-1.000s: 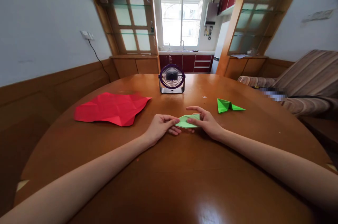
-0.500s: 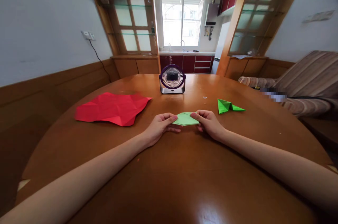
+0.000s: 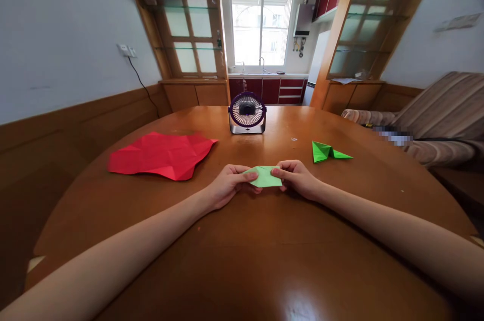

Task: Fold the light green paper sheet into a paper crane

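Note:
A small folded piece of light green paper (image 3: 264, 177) is held just above the round wooden table (image 3: 242, 240), near its middle. My left hand (image 3: 227, 186) pinches its left end between thumb and fingers. On the other end, my right hand (image 3: 298, 179) grips the paper the same way. Both forearms stretch across the table toward it.
A creased red paper sheet (image 3: 162, 154) lies flat to the left. A bright green folded paper shape (image 3: 328, 151) sits to the right. A small purple desk fan (image 3: 247, 113) stands behind the hands. A striped sofa (image 3: 434, 119) is beyond the table's right edge.
My right hand's fingers, first spread over the paper, have closed onto its right end. The paper has turned and now shows a flatter, squarer face between both hands.

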`<state>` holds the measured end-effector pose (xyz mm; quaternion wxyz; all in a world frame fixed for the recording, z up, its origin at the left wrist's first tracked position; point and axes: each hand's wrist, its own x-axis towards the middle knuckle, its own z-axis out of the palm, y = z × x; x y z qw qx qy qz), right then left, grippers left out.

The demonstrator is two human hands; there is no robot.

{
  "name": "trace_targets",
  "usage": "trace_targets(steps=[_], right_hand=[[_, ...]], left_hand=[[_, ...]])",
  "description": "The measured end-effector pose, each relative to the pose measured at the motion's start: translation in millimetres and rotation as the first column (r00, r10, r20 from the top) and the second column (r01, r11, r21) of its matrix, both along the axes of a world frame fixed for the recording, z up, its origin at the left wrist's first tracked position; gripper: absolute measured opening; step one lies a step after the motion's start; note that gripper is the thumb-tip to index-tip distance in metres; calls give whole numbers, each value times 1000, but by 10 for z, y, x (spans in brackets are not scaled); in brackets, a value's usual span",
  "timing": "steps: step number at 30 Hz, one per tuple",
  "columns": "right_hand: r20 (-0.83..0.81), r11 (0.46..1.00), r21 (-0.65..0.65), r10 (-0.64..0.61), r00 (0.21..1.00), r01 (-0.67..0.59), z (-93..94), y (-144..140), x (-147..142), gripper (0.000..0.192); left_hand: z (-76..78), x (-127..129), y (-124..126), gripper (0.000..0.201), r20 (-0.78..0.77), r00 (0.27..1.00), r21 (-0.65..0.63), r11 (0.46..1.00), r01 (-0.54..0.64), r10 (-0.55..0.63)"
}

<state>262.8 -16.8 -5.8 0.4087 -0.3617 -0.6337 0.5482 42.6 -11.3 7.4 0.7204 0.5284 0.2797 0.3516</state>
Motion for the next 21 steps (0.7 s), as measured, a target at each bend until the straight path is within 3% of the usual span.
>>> trace_targets(steps=[6,9,12,16,21], right_hand=[[114,988,148,-67,991,50,56,-57,-7,41],[197,953,298,-111,974,48,85,-100,-22,39],[259,933,361,-107,960,7,103,-137,-39,38],[250,950,313,-72,966,-10,97,-156,-58,41],[160,988,150,4,987,-29,83,-139,-65,41]], left_hand=[[-2,26,-14,27,-96,993,50,997,-61,66],[-6,59,-41,25,-202,973,145,986,-79,107],[9,71,-63,26,-279,950,267,962,-62,139],[43,51,-53,30,-348,921,384,923,-32,177],[76,5,-18,33,-384,909,434,901,25,160]])
